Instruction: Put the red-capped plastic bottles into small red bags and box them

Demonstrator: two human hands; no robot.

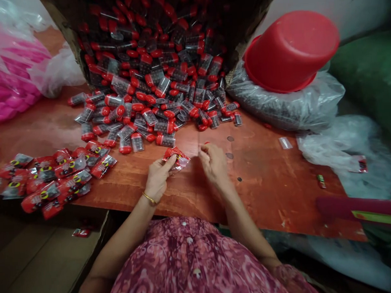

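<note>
My left hand point(158, 177) pinches a small red and clear packet point(176, 158) over the red-brown table point(264, 187). My right hand point(212, 162) is just to the right of the packet, fingers curled with something small and red at the fingertips that I cannot make out. Beyond both hands lies a heap of small clear tubes with red caps point(149, 109), spilling out of a tipped cardboard box point(66, 35). A pile of filled red packets point(52, 179) lies at the left, near the table's front edge.
An upturned red plastic basin point(290, 51) rests on a clear plastic bag point(287, 105) at the right. Pink bagged goods point(10, 76) sit at the far left. More crumpled plastic point(346, 154) lies at the right. A cardboard box point(42, 258) stands below the table's left edge.
</note>
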